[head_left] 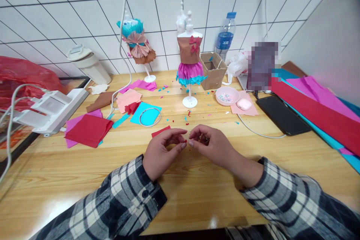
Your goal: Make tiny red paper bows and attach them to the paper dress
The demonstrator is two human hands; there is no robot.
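My left hand (163,148) and my right hand (210,144) meet fingertip to fingertip over the wooden table (84,180), pinching a tiny red paper scrap (186,141) between them. A larger red paper piece (159,131) lies just behind my left hand. Straight beyond stands a small mannequin (190,60) on a white stand, dressed in a brown top with red bows and a magenta and teal skirt. A second mannequin (137,43) with a teal and brown paper dress stands further left.
Folded red and purple paper (88,129), a teal sheet with a wire ring (146,115), a pink dish of beads (226,95), a cardboard box (213,69), a water bottle (225,35), a black phone (282,114), a white power strip (53,108), and crepe paper rolls (317,114) surround the hands.
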